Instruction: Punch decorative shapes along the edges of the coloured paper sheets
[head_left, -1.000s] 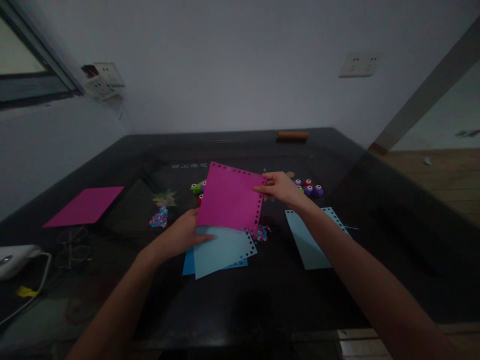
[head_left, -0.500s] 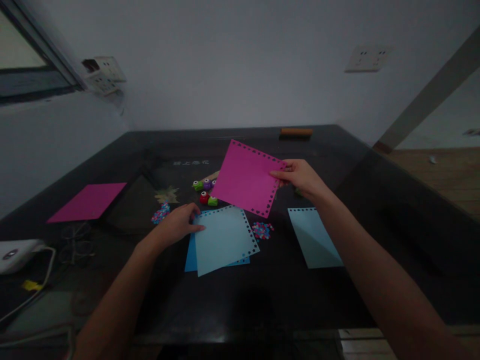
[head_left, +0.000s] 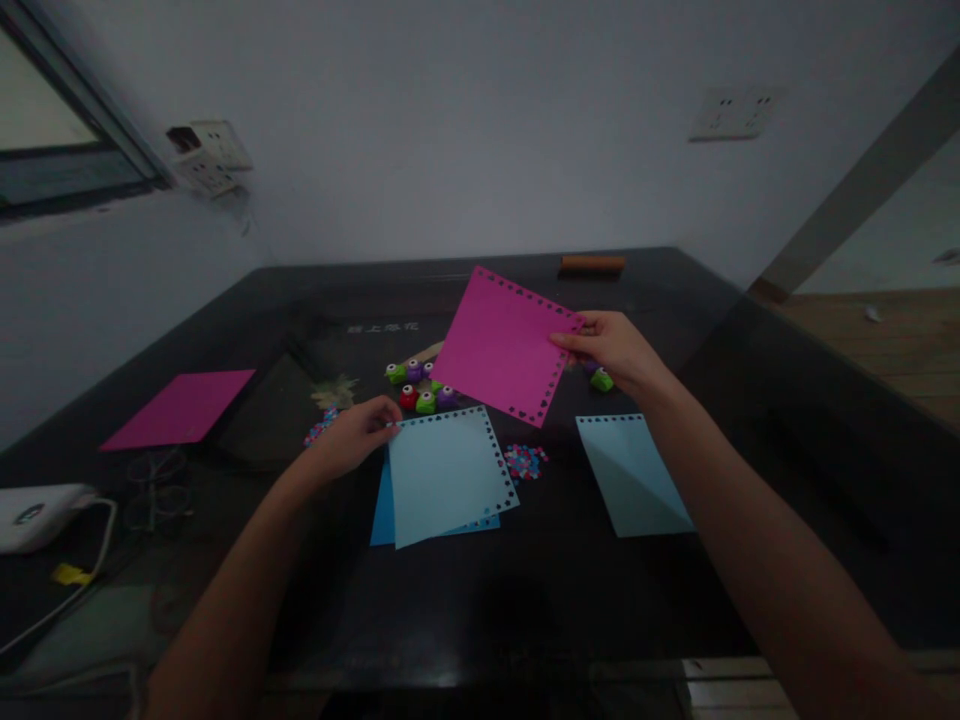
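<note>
My right hand (head_left: 611,345) pinches a pink sheet of paper (head_left: 502,345) by its right corner and holds it tilted above the table. Small shapes are punched along two of its edges. My left hand (head_left: 360,430) has thumb and fingers closed on the upper left corner of a light blue sheet (head_left: 442,475), also punched along its top and right edges. That sheet overlaps a darker blue sheet (head_left: 382,515) on the table. Behind the sheets sit several small hole punches with eyes (head_left: 425,402), partly covered by the pink paper.
Paper confetti (head_left: 525,462) lies right of the light blue sheet. Another pale blue sheet (head_left: 630,480) lies near my right forearm, a pink sheet (head_left: 180,410) at far left. Glasses (head_left: 156,490) and a white corded device (head_left: 41,515) are at left; a brown roll (head_left: 592,264) is behind.
My right hand has moved the pink sheet slightly up and right, uncovering more punches. My left hand has shifted slightly, its thumb drawing back to the light blue sheet's corner.
</note>
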